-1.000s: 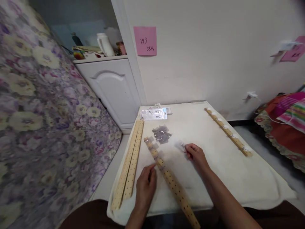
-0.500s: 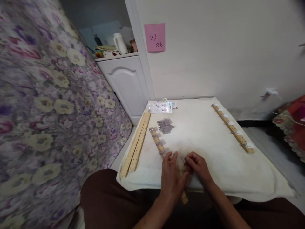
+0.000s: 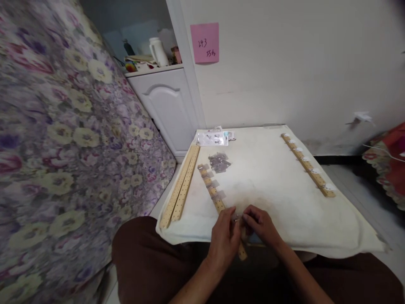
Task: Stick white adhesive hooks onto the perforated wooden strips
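Note:
A wooden strip with holes [image 3: 218, 204] lies slantwise at the front of the table, its near end sticking out past the edge. Several small clear plastic pieces [image 3: 214, 183] are attached along its far half. Over the near half, my left hand [image 3: 223, 232] is closed, thumb and fingers pinching a small clear plastic piece [image 3: 235, 217]. My right hand [image 3: 258, 223] is closed just to the right, its thumb and forefinger pinched at the same piece. Fingers cover part of the strip and the exact grip.
Loose clear plastic pieces [image 3: 219, 162] lie piled beyond the strip. Two bare perforated wooden strips [image 3: 184, 185] lie at left. A strip with white discs [image 3: 306, 162] lies at right. Clear packaging [image 3: 211, 138] is at the back. A floral curtain [image 3: 79, 126] hangs at left.
My left hand's spread fingers have closed in a pinch over the strip. My right hand has come slightly left and down, close to the left fingertips. The view has tilted slightly.

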Available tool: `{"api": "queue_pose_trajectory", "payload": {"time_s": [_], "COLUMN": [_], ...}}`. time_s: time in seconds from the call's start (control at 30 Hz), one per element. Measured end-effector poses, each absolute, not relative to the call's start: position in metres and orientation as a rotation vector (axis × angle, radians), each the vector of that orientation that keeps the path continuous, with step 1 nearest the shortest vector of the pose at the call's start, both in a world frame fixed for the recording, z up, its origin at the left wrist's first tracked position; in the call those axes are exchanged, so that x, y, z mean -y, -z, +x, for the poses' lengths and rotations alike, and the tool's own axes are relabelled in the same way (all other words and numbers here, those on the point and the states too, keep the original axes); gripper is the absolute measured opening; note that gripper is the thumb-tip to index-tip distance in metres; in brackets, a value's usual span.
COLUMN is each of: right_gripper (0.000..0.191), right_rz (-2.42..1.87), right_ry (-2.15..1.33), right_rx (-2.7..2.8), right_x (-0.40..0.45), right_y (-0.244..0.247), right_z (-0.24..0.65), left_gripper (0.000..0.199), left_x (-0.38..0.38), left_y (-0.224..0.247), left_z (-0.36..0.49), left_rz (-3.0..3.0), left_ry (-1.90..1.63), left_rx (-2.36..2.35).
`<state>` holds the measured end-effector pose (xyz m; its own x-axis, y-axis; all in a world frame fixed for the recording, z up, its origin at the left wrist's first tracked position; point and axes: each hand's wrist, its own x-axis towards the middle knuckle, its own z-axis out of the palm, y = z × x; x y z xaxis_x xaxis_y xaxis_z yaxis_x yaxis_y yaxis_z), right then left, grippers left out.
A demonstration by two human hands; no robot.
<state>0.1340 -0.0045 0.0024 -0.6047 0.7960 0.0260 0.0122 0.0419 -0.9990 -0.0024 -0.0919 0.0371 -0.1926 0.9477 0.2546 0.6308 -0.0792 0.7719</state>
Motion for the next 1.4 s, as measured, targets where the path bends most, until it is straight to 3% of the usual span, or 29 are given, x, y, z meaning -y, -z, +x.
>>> {"api": "queue_pose_trajectory", "payload": {"time_s": [0.5, 1.23, 1.4], "right_gripper": [0.016, 0.014, 0.015], "right_rz": [-0.854, -1.103, -1.144], "right_ry": [-1.857, -1.542, -1.47], "right_rx": [1.574, 1.709, 1.737], "right_x": [0.003, -0.014, -0.015], "right_y": [-0.012, -0.002, -0.002], "right_z": [0.108, 0.078, 0.079], "left_gripper": [0.015, 0.009, 0.016], "left_x": [0.101, 0.081, 0.081], "left_y": [-0.032, -0.008, -0.005], "left_z": [-0.032, -0.059, -0.062], "left_rz": [1.589, 1.468, 1.436], "left_ry": [-1.34, -1.381, -1.377], "left_rx": [-1.715, -1.875, -1.885]}}
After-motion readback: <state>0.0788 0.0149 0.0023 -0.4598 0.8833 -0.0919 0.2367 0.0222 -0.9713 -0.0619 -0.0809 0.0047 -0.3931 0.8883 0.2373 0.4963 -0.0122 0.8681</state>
